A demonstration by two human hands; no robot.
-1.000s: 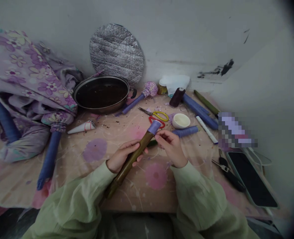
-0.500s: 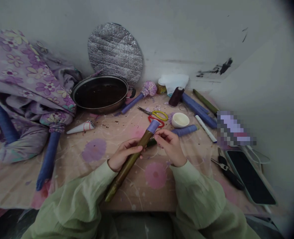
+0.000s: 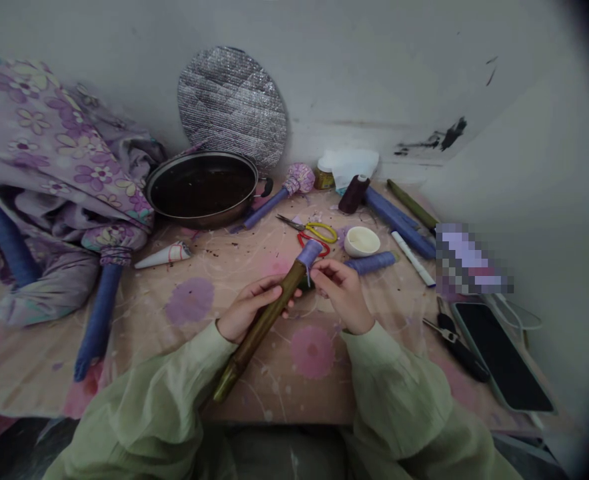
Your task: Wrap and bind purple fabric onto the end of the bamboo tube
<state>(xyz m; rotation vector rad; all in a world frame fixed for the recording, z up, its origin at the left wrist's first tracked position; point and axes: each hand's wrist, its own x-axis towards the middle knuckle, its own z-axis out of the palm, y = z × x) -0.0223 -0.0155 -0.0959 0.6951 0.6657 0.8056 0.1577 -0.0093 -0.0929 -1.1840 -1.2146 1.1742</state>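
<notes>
My left hand (image 3: 253, 308) curls around the middle of a brown-green bamboo tube (image 3: 267, 319), which slants up from near the table's front edge. Lilac thread (image 3: 310, 252) is wound around the tube's upper end, and a thin strand hangs below it. My right hand (image 3: 338, 293) pinches the tube at that wrapped end, its fingertips against the lower edge of the thread. A short green stick (image 3: 305, 284) lies mostly hidden behind the tube and my right hand.
Beyond my hands lie scissors (image 3: 307, 229), a white bowl (image 3: 361, 241), a dark thread spool (image 3: 354, 194) and blue-wrapped rods (image 3: 399, 223). A black pan (image 3: 202, 189) and floral cloth (image 3: 49, 147) stand at the back left. Pliers (image 3: 457, 350) and a phone (image 3: 502, 357) lie right.
A thin lilac strand now shows below the wrap. The tube and both hands have shifted only slightly.
</notes>
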